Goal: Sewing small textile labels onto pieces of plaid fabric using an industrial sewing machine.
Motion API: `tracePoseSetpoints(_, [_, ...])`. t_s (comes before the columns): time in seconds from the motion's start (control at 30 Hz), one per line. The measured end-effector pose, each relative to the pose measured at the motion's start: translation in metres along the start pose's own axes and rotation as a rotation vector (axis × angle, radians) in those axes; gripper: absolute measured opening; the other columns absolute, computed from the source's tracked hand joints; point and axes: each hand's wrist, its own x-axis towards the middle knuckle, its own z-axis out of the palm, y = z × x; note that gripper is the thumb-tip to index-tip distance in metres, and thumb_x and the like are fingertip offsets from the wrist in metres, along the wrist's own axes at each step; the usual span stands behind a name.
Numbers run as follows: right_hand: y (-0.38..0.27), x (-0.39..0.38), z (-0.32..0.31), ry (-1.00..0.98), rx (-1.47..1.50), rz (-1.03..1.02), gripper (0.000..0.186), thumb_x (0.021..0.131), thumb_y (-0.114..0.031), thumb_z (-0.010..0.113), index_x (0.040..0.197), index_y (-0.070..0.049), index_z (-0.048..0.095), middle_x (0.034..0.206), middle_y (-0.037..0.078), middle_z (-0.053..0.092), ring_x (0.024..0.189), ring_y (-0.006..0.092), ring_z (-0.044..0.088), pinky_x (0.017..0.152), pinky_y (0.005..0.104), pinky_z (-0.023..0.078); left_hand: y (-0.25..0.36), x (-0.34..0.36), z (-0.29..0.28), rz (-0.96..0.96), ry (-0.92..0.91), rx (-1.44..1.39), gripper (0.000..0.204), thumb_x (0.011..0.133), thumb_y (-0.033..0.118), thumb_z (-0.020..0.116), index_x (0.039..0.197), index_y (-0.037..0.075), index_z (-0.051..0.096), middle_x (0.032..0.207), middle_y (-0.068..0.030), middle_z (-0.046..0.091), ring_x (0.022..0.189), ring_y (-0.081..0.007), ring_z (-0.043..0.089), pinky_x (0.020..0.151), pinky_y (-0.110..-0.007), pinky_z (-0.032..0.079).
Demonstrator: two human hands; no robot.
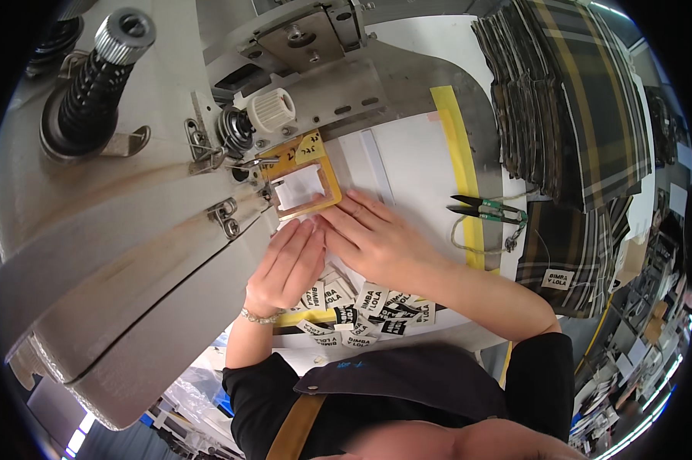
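My left hand (288,264) is closed in a pinch, its fingertips at the near edge of a yellow-brown clamp frame (332,184) on the sewing machine bed. Whatever it pinches is hidden by the fingers. My right hand (377,238) lies with its fingers stretched out along the frame's near right corner, the fingertips meeting those of my left hand. A white piece (300,186) shows inside the frame's opening. Just below my hands, a loose heap of small white and black fabric labels (373,299) lies on the table.
The grey sewing machine (146,215) fills the left side. Thread snips (488,208) with green handles lie at the right on a cord. Beyond them rise stacked plaid fabric pieces (607,100); a nearer plaid pile (565,241) bears a white label. Yellow tape (457,146) crosses the table.
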Motion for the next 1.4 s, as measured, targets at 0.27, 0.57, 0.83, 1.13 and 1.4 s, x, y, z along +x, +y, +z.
tracePoseSetpoints(0.27, [0.003, 0.001, 0.000, -0.004, 0.041, -0.007, 0.023, 0.077, -0.010, 0.063, 0.099, -0.003, 0.065, 0.119, 0.011, 0.062, 0.115, 0.0266, 0.058, 0.106, 0.0406, 0.043, -0.001, 0.000, 0.001, -0.007, 0.004, -0.027, 0.024, 0.075, 0.007, 0.068, 0.099, 0.006, 0.070, 0.103, -0.0077, 0.071, 0.096, -0.0217, 0.067, 0.078, -0.031, 0.051])
tracePoseSetpoints(0.57, [0.005, 0.002, 0.000, 0.011, 0.102, -0.020, 0.031, 0.077, -0.011, 0.062, 0.107, -0.003, 0.062, 0.115, 0.011, 0.061, 0.113, 0.0245, 0.057, 0.108, 0.0408, 0.040, -0.003, 0.004, 0.011, -0.214, -0.167, -0.102, 0.051, 0.077, 0.018, 0.072, 0.124, 0.004, 0.059, 0.122, -0.0150, 0.062, 0.106, -0.0275, 0.065, 0.082, -0.033, 0.056])
tracePoseSetpoints(0.83, [0.009, 0.000, -0.003, 0.033, 0.080, -0.043, 0.031, 0.075, -0.010, 0.065, 0.106, -0.003, 0.063, 0.113, 0.010, 0.063, 0.109, 0.0249, 0.060, 0.105, 0.0413, 0.043, 0.001, 0.010, 0.015, -0.181, -0.129, -0.039, 0.057, 0.078, 0.027, 0.068, 0.129, 0.006, 0.056, 0.122, -0.0137, 0.062, 0.106, -0.0255, 0.065, 0.074, -0.030, 0.048])
tracePoseSetpoints(1.13, [0.008, 0.001, -0.007, 0.088, -0.074, -0.086, 0.028, 0.072, -0.014, 0.068, 0.098, -0.005, 0.067, 0.103, 0.004, 0.066, 0.101, 0.0194, 0.060, 0.086, 0.0338, 0.047, 0.002, 0.010, 0.013, -0.229, -0.138, -0.086, 0.060, 0.077, 0.024, 0.067, 0.133, 0.007, 0.051, 0.123, -0.0138, 0.062, 0.103, -0.0252, 0.063, 0.080, -0.035, 0.045])
tracePoseSetpoints(1.4, [0.006, 0.002, -0.007, 0.069, -0.085, -0.055, 0.019, 0.075, -0.020, 0.068, 0.090, -0.008, 0.065, 0.091, 0.000, 0.063, 0.090, 0.0185, 0.056, 0.082, 0.0335, 0.043, 0.002, 0.009, 0.014, -0.231, -0.123, -0.163, 0.062, 0.073, 0.016, 0.063, 0.132, 0.005, 0.049, 0.121, -0.0145, 0.059, 0.107, -0.0309, 0.056, 0.094, -0.041, 0.039])
